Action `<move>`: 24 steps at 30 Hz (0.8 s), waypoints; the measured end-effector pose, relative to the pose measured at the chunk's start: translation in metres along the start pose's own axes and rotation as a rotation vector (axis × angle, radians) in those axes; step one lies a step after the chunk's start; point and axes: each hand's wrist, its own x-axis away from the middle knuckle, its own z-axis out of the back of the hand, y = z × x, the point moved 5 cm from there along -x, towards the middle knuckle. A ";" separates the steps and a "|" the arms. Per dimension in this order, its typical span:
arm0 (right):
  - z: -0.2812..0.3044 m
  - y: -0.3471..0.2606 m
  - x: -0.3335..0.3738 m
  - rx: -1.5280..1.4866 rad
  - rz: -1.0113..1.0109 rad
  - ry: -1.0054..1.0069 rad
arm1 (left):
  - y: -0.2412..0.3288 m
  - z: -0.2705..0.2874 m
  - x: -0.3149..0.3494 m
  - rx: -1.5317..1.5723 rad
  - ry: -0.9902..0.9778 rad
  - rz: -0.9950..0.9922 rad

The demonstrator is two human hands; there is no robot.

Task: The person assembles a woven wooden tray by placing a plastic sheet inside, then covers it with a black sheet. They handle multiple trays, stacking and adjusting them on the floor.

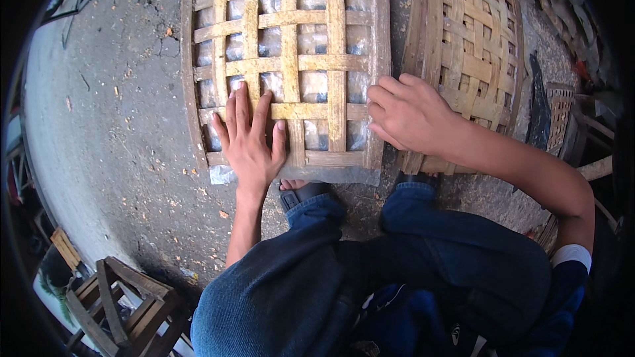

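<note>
Apparently in a steadying step, a large woven bamboo panel (289,39) lined with plastic sheeting (331,174) sits at a person's feet (291,186), left of a second lattice (477,66).
The left hand (249,139) lies flat on the panel, fingers spread; the right hand (413,111), elbow bent, curls at its right rim (379,33), whether pinching it one cannot tell. The next move seemingly calls for a sure right grip.

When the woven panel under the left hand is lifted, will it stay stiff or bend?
The woven panel would probably stay stiff, since a wood-like frame edges its crossed strips. The plastic sheet past its near edge may flap, looking thin. Rolling seems unlikely, given its broad face.
</note>
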 end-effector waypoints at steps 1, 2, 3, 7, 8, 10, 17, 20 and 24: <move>-0.002 0.001 0.000 -0.020 -0.013 0.025 | -0.001 0.000 0.001 0.001 0.000 0.003; -0.004 0.002 0.000 -0.040 -0.025 0.050 | -0.001 0.001 0.001 0.002 0.000 0.006; -0.002 0.003 -0.002 -0.076 -0.058 0.060 | -0.001 0.000 0.001 0.003 0.001 0.007; -0.005 0.013 -0.014 -0.182 -0.216 -0.009 | -0.002 -0.002 0.002 0.000 0.002 0.000; -0.008 0.018 -0.016 -0.198 -0.262 -0.054 | -0.001 -0.002 0.001 -0.002 0.002 -0.005; -0.015 0.024 -0.021 -0.301 -0.317 -0.175 | -0.001 -0.002 0.001 0.005 0.004 -0.001; -0.014 0.022 -0.014 -0.319 -0.197 -0.024 | -0.001 -0.003 0.002 -0.009 0.010 -0.003; -0.018 0.027 -0.005 -0.272 -0.093 0.066 | 0.001 -0.002 0.000 -0.020 -0.016 -0.024; 0.005 0.075 -0.013 -0.319 -0.107 0.147 | -0.002 -0.004 0.004 -0.026 -0.019 -0.017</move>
